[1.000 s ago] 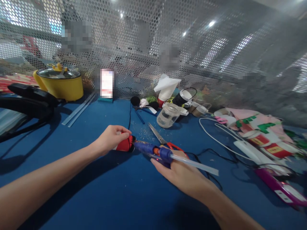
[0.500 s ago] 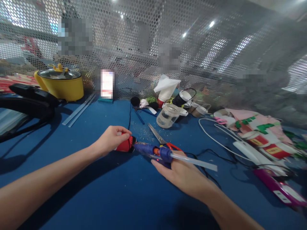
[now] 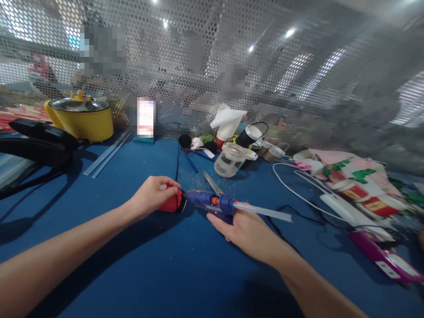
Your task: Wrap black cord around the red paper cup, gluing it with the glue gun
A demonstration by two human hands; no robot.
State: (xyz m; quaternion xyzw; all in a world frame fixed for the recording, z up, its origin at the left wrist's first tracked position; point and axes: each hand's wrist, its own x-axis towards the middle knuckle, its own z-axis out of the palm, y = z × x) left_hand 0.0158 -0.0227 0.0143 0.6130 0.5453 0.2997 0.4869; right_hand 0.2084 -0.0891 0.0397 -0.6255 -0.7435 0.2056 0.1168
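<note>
In the head view, my left hand [image 3: 153, 194] is closed on a small red cup [image 3: 170, 201] with a black rim, lying on its side. A dark cord runs from the cup toward the back of the blue table [image 3: 132, 274]. My right hand [image 3: 247, 227] grips a blue glue gun [image 3: 202, 199], whose tip points left at the cup's black rim. Whether the tip touches the rim I cannot tell. Out of the gun's rear sticks a clear glue stick [image 3: 263, 211]. Scissors [image 3: 213, 183] lie just behind the gun, their handles mostly hidden by it.
A clear plastic cup [image 3: 229, 160] stands behind the scissors. At the back left are a yellow pot [image 3: 88, 123], a lit phone [image 3: 145, 117] and spare glue sticks [image 3: 107, 154]. White cables [image 3: 281, 178] and a purple power strip [image 3: 380, 260] occupy the right.
The glue gun and my right hand have shifted slightly left and up, now covering the scissors' handles. The red cup has turned a little in my left hand, its black rim tilting toward me.
</note>
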